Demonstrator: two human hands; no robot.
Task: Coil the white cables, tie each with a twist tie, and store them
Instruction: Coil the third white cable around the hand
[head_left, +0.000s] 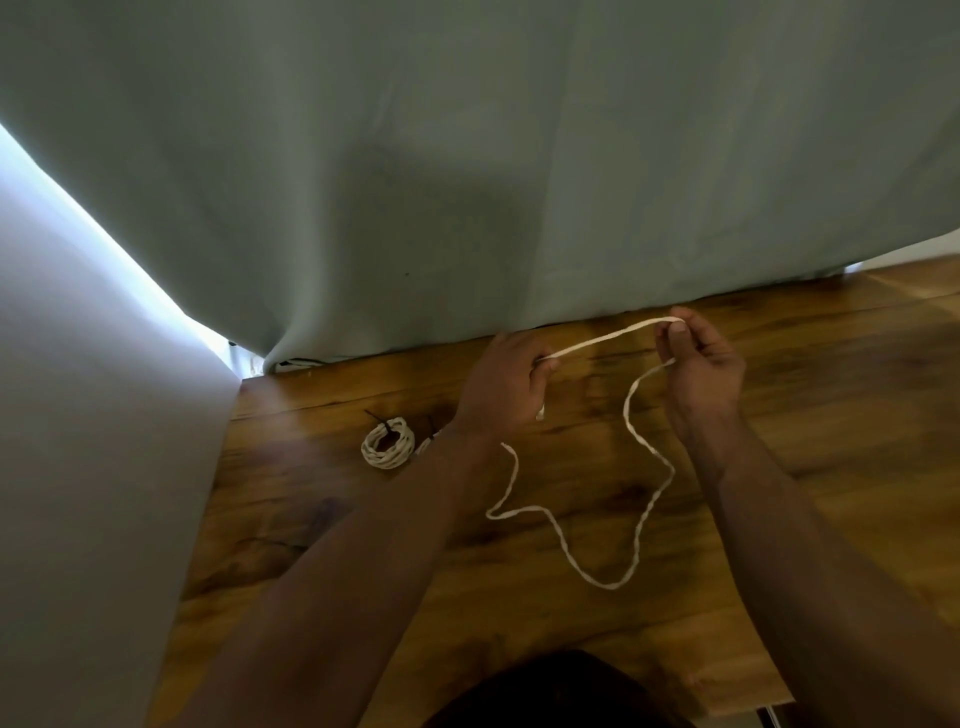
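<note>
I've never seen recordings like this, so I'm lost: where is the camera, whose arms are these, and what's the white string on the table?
There is no machine here: a person wears one camera on the head, looking down at their bare hands. The left hand and right hand each hold a white cable in their fingers, stretching a length between them; the rest trails in loose loops on the wooden table. Left of the arms lies a finished coil, bound with a dark twist tie. A grey-green curtain hangs behind.
</note>
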